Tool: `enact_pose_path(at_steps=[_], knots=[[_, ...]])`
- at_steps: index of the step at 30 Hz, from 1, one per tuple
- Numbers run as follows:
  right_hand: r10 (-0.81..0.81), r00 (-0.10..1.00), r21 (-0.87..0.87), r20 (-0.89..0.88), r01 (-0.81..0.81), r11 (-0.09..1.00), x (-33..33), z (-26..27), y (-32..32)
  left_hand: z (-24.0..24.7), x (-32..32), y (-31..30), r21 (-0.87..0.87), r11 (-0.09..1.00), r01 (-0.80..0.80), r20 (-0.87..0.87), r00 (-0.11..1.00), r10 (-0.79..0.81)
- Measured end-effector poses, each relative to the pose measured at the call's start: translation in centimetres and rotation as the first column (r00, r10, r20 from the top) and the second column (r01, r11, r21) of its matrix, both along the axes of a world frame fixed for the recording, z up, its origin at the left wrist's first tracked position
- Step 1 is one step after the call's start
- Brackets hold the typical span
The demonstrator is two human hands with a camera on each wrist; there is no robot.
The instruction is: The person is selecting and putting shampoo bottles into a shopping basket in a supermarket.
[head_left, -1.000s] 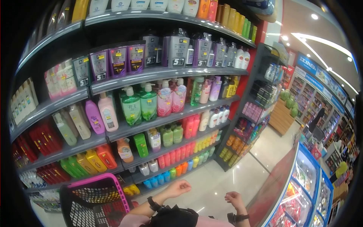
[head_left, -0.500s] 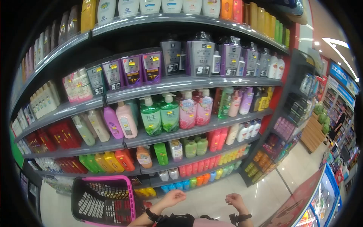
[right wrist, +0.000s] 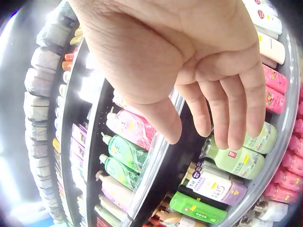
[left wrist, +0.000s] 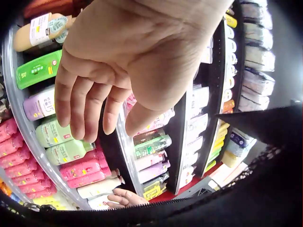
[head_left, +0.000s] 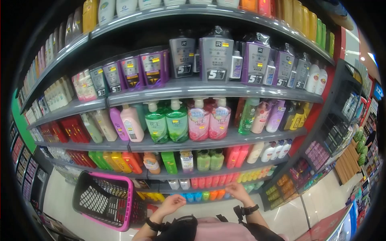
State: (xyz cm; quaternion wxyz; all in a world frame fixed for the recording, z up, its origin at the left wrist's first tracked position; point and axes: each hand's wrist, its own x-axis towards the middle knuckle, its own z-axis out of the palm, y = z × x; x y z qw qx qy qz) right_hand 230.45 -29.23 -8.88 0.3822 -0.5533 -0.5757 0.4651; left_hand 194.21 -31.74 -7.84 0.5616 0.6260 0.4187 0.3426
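Observation:
Both hands hold nothing and hover in front of a shelf of bottled toiletries. In the head view my left hand (head_left: 172, 203) is low in the middle, its fingers loosely bent. The left wrist view shows its palm, with fingers hanging relaxed. Slightly higher and to the right is my right hand (head_left: 240, 192), overlapping the lower shelf rows; its fingers hang relaxed in the right wrist view. Green pump bottles (head_left: 177, 124) and pink pump bottles (head_left: 219, 122) stand on the shelf above the hands. Light green bottles (right wrist: 239, 161) appear behind the right fingers.
A black shopping basket with a pink rim (head_left: 129, 201) is at the lower left. Grey and purple Romano bottles (head_left: 217, 56) fill the shelf above the pump bottles. A wire rack (head_left: 317, 148) stands at the right end. Watermelons (head_left: 360, 146) sit on a wooden stand beyond it.
The head view has turned right to left, so the freezer at right has mostly left the picture. My right hand has risen in view; my left has shifted slightly left. Both stay without any item.

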Motion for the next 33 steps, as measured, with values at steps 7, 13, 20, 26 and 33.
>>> enact_pose_path(at_steps=[7,13,20,26,33], knots=[[-0.003,0.997,-0.088,-0.078,-0.004,0.996,8.0,-4.4,0.6,4.4,7.8,2.9,0.059,0.994,0.09,-0.095,0.992,-0.084],[-0.108,0.981,-0.267,-0.159,0.063,0.962,11.0,-5.9,1.4,4.1,10.1,3.4,0.067,0.994,0.084,-0.1,0.992,-0.077],[-0.037,0.977,-0.182,-0.208,-0.001,0.983,9.1,-6.8,4.9,2.7,8.6,3.5,-0.02,1.0,0.012,-0.21,0.978,-0.015],[0.066,0.976,-0.307,-0.209,-0.13,0.943,4.2,-9.5,6.1,1.7,6.7,3.4,-0.062,0.997,-0.045,-0.274,0.961,0.026],[0.201,0.969,-0.415,-0.145,-0.244,0.877,-2.6,-13.8,7.3,-3.3,2.3,4.3,-0.19,0.978,-0.09,-0.19,0.98,0.054]])
